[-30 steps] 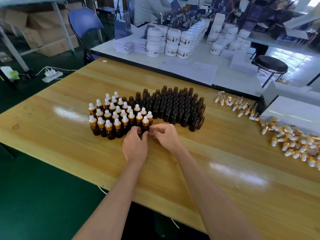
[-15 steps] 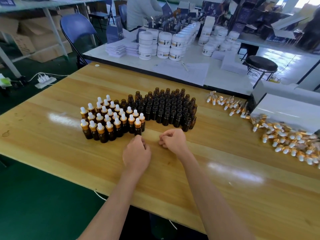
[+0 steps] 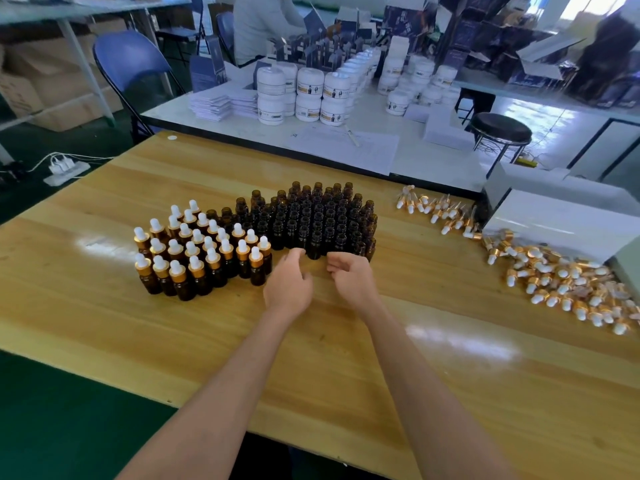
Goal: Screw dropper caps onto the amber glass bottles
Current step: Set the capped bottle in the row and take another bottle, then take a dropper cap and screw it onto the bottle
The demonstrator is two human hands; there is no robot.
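Note:
A dense cluster of small amber glass bottles stands on the wooden table (image 3: 138,341). The left group (image 3: 201,251) wears gold collars with white rubber bulbs; the right group (image 3: 318,220) is uncapped. Loose dropper caps (image 3: 561,278) lie in a heap at the right, with a smaller scatter (image 3: 440,209) further back. My left hand (image 3: 289,284) and my right hand (image 3: 349,278) hover side by side just in front of the nearest uncapped bottle (image 3: 314,245), fingers loosely curled and apart, holding nothing.
A white box (image 3: 568,220) sits at the right edge behind the cap heap. Beyond the wooden table a white table (image 3: 398,161) carries white jars, papers and dark cartons. A blue folding chair (image 3: 128,64), a stool (image 3: 502,128) and a seated person (image 3: 263,26) are behind.
Both hands let go of the last capped bottle at the front of the left group, drew back as closed fists, then moved right and forward toward the uncapped bottles with fingers opening.

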